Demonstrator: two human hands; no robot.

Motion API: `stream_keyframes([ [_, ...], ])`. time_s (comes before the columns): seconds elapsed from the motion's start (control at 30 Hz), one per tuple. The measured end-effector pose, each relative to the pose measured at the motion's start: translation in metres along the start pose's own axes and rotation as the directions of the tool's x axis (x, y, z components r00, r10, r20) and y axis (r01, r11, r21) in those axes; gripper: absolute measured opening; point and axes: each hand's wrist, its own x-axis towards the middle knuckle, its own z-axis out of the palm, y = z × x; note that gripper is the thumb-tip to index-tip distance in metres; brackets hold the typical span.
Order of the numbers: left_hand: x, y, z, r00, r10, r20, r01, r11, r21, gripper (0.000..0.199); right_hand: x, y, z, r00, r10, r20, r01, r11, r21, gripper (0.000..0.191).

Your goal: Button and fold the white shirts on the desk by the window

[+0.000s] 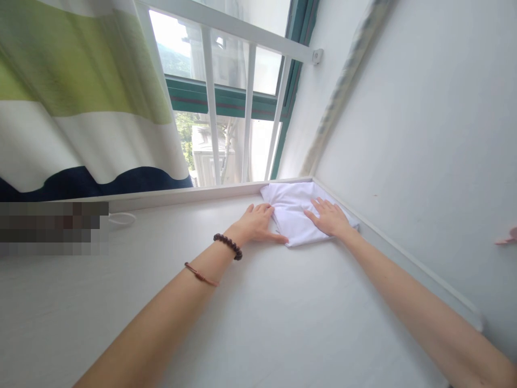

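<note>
white cloth (297, 207) | left hand (257, 223) at its left edge, fingers wide | right hand (329, 217) atop it, fingers spread, likely steadying it

From my end, a green, white and navy fabric curtain (92, 70) hangs at the upper left, beside a green-framed glass window (186, 94) with a white barred railing (250, 33) across the top centre. I see a thin white loop (128, 214) at middle left, and a small pink object (504, 241), partly cut off, at the right edge before a plain white wall (436, 134).
</note>
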Motion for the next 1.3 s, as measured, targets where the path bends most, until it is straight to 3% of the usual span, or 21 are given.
stream_keyframes([
  [0.13, -0.030, -0.005, 0.003, 0.997, -0.036, -0.062, 0.038, 0.999, 0.023, 0.083, -0.020, -0.030, -0.003, 0.997, 0.001, -0.082, -0.001, 1.000, -0.007, 0.060],
  [0.2, -0.050, -0.010, 0.005, 0.994, -0.029, -0.103, 0.033, 0.999, 0.039, 0.064, -0.036, -0.055, 0.000, 0.985, -0.090, -0.148, 0.096, 0.995, 0.038, 0.056],
  [0.3, -0.083, -0.022, 0.002, 0.990, 0.023, -0.137, -0.016, 0.999, 0.050, 0.052, -0.065, -0.096, 0.006, 0.937, -0.242, -0.254, 0.272, 0.958, 0.090, 0.061],
  [0.43, -0.133, -0.035, -0.008, 0.985, 0.028, -0.169, -0.022, 0.999, 0.041, 0.045, -0.095, -0.139, 0.009, 0.839, -0.414, -0.352, 0.477, 0.871, 0.113, 0.050],
  [0.6, -0.203, -0.034, -0.018, 0.981, -0.051, -0.189, 0.061, 0.997, 0.048, 0.044, -0.116, -0.185, -0.002, 0.760, -0.520, -0.391, 0.614, 0.770, 0.170, 0.039],
  [0.73, -0.264, -0.045, -0.021, 0.964, -0.165, -0.208, 0.188, 0.977, 0.100, 0.047, -0.125, -0.232, -0.011, 0.757, -0.543, -0.363, 0.636, 0.741, 0.217, 0.037],
  [0.87, -0.314, -0.065, -0.022, 0.904, -0.319, -0.284, 0.377, 0.908, 0.181, 0.051, -0.126, -0.270, -0.014, 0.779, -0.530, -0.336, 0.619, 0.736, 0.273, 0.031],
  [1.0, -0.335, -0.069, -0.025, 0.903, -0.344, -0.259, 0.399, 0.895, 0.202, 0.052, -0.127, -0.278, -0.011, 0.769, -0.555, -0.317, 0.637, 0.702, 0.318, 0.031],
  [1.3, -0.332, -0.061, -0.032, 0.894, -0.342, -0.290, 0.397, 0.904, 0.159, 0.045, -0.131, -0.270, -0.010, 0.749, -0.591, -0.301, 0.663, 0.657, 0.359, 0.033],
])
